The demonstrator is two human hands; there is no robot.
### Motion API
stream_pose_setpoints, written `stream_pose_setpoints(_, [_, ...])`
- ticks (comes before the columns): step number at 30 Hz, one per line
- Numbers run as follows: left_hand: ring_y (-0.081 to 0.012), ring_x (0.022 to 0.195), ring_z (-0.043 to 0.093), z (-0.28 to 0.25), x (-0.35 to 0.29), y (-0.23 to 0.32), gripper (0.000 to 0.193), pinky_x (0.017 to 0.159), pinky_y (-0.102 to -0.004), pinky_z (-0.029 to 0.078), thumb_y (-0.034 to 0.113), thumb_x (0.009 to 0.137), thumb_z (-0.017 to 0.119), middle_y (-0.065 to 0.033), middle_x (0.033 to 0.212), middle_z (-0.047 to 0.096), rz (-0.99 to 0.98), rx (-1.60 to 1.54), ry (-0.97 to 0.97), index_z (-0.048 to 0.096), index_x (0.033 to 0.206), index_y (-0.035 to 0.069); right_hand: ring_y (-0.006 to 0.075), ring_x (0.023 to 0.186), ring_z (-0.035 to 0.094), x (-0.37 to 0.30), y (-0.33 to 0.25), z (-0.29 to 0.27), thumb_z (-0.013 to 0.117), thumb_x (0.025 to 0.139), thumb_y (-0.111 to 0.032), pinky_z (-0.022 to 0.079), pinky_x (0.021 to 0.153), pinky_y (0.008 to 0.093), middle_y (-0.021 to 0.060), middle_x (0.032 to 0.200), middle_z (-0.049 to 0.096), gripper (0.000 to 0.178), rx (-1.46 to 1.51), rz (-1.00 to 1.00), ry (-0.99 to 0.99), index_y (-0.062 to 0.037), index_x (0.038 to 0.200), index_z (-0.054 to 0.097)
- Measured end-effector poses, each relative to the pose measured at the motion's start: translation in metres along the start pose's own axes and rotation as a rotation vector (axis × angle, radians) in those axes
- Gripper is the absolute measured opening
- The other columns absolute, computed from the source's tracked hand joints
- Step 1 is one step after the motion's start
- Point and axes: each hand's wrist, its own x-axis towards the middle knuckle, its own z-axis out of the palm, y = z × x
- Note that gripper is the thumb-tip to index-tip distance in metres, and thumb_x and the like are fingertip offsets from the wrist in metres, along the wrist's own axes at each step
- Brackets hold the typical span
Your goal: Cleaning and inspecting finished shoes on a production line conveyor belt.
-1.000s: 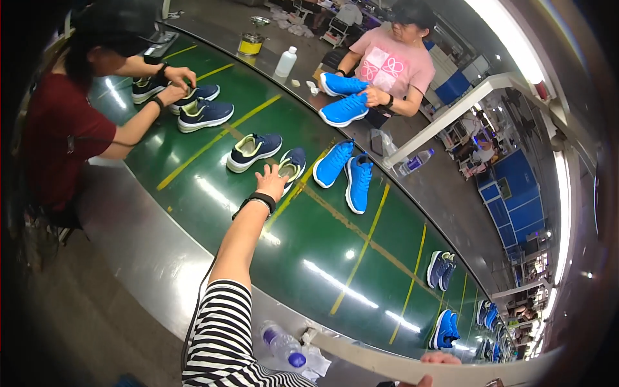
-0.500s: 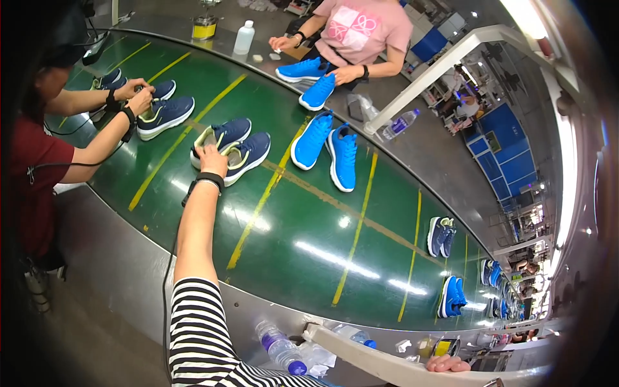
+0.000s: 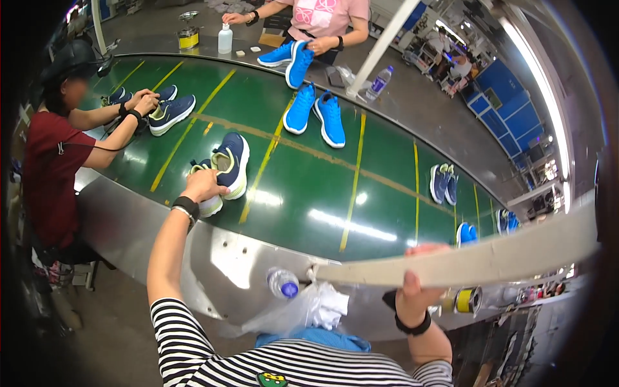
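Near the belt's front edge, my left hand (image 3: 204, 185) is closed over the collar of a navy sneaker (image 3: 211, 206) with a pale green lining. Its mate (image 3: 240, 158), also navy with a white sole, leans close beside it, by my fingertips. My right hand (image 3: 416, 291) grips a beige bar (image 3: 490, 261) that crosses the lower right; the thumb is on the near side and the fingers reach over the top. A bright blue pair of sneakers (image 3: 299, 109) stands farther back on the green conveyor belt (image 3: 300, 187).
At left a co-worker in dark red (image 3: 55, 164) handles a navy sneaker (image 3: 173, 116). Across the belt another in pink (image 3: 330, 16) holds a blue sneaker (image 3: 298, 64). A plastic bottle (image 3: 282, 282) and crumpled bag (image 3: 284, 313) lie near me. More sneakers (image 3: 443, 184) stand rightward.
The navy pair has come toward me with my left hand, and the shoes are now turned and closer together. My view has shifted, showing more of my right arm at the bar.
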Motion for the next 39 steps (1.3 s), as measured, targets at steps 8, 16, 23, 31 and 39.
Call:
stream_pose_setpoints(8, [-0.0344,0.080,0.063,-0.038,-0.193,0.000,0.044,0.072,-0.0403,0.049,0.039,0.061,0.073,-0.0185,0.083,0.066,-0.076,0.071,0.100,0.067,0.090,0.007,0.0260,0.111,0.043,0.007,-0.017,-0.073,0.076,0.070,-0.034,0.036,0.091,0.0356,0.0165,0.121,0.044,0.067,-0.079,-0.121,-0.157,0.0044,0.117,0.048])
stream_pose_setpoints(16, [-0.0318,0.082,0.063,-0.024,-0.385,0.110,0.044,0.075,-0.0371,0.048,0.037,0.062,0.076,-0.0162,0.084,0.066,-0.174,0.018,-0.300,0.067,0.094,0.009,0.0117,0.080,0.046,0.007,-0.094,-0.211,0.064,0.081,-0.030,0.034,0.072,0.0274,-0.0044,0.088,0.054,0.018,0.783,-0.370,-0.404,-0.0172,0.093,0.062])
stream_pose_setpoints(23, [-0.0340,0.078,0.058,0.050,-0.416,0.297,0.040,0.069,-0.0403,0.045,0.040,0.066,0.073,-0.0162,0.078,0.060,0.214,-0.105,-0.388,0.066,0.090,0.009,0.0087,0.079,0.043,-0.016,-0.052,-0.341,0.063,0.082,-0.029,0.030,0.073,0.0301,-0.0106,0.081,0.054,0.012,0.860,-0.322,-0.385,-0.0233,0.092,0.066])
stream_pose_setpoints(31, [-0.0300,0.081,0.052,0.181,-0.365,0.433,0.034,0.071,-0.0400,0.041,0.037,0.065,0.074,-0.0133,0.079,0.054,0.549,0.065,-0.071,0.064,0.085,0.012,0.0160,0.078,0.056,-0.089,0.095,-0.401,0.061,0.081,-0.004,0.045,0.069,0.0270,0.0074,0.091,0.059,0.019,0.365,0.299,0.101,0.0006,0.099,0.059])
stream_pose_setpoints(39, [-0.0327,0.089,0.050,0.304,-0.320,0.441,0.027,0.074,-0.0431,0.039,0.028,0.067,0.073,-0.0160,0.090,0.054,0.468,0.234,-0.069,0.062,0.085,0.010,0.0302,0.102,0.050,-0.226,0.255,-0.398,0.067,0.071,-0.008,0.041,0.085,0.0376,0.0147,0.110,0.053,0.041,-0.472,0.524,-0.395,-0.0099,0.112,0.058])
